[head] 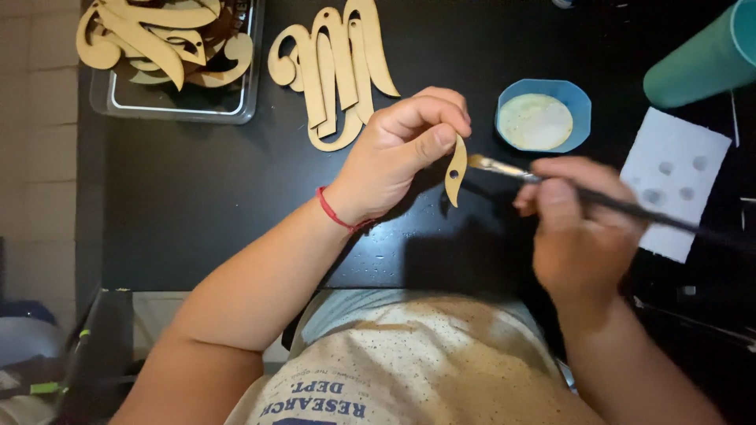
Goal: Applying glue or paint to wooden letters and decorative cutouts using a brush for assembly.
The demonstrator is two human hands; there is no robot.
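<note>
**Small wooden cutout pinched in air, brush at its edge**

The thin wooden piece [455, 171] is pinched at its top by the left hand [398, 157], thumb and fingers closed on it; the rest hangs free below the fingertips, above the black table [197, 197].

The paintbrush [551, 182] is gripped by the right hand [579, 228], fingers closed round the handle, bristles touching the piece's right edge.

Judged light, stiff, thin, likely snappable near the hole; best held by the upper end, flat faces pinched.

Blue glue dish [543, 118] lies just beyond the brush tip; white paper [677, 185] is right of the knuckles. Wooden letter stack [335, 71] sits beyond the left fingers, tray of cutouts [173, 55] further left. Open tabletop is left of the left wrist.
</note>
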